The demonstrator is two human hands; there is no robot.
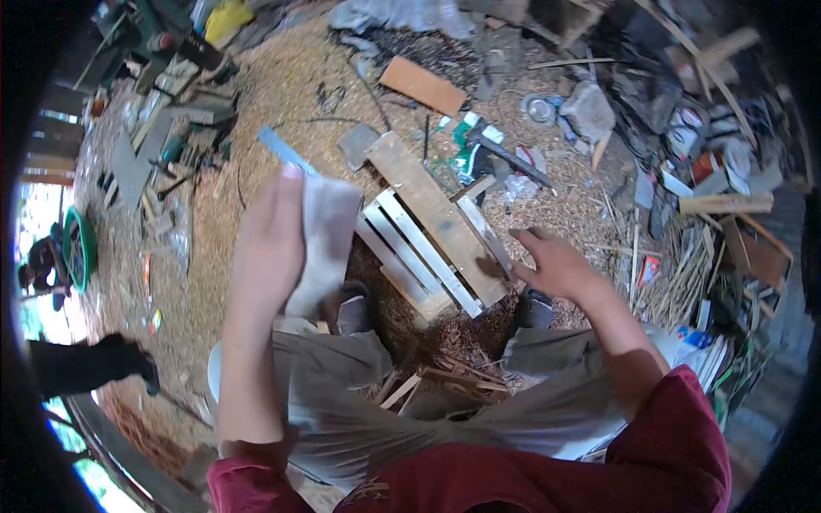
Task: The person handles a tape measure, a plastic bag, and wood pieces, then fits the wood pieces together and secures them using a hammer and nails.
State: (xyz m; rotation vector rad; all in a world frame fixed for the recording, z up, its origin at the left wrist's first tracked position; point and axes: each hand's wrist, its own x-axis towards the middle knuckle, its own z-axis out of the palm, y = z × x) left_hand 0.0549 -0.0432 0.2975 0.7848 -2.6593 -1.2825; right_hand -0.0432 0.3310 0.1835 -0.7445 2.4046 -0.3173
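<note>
My left hand (272, 244) is wrapped round a pale, flat-faced block (329, 224), blurred by motion, raised left of the wooden pieces. Beyond that hand a bluish strip (285, 150) sticks out, partly hidden by it. Between my feet and the littered ground ahead lies a wide wooden board (428, 205), with several narrow pale slats (419, 244) side by side along its left edge. My right hand (556, 263) has its fingers apart and holds nothing; its fingertips are close to the board's right side, beside a thin strip (485, 227).
Wood shavings (282, 77) cover the ground. Ahead lie an orange-brown board (423, 85), a hammer-like tool (513, 158) and a grey stone (588, 109). Scrap wood (727, 203) is piled at right. A green basin (79, 248) and a person (41, 265) are at far left.
</note>
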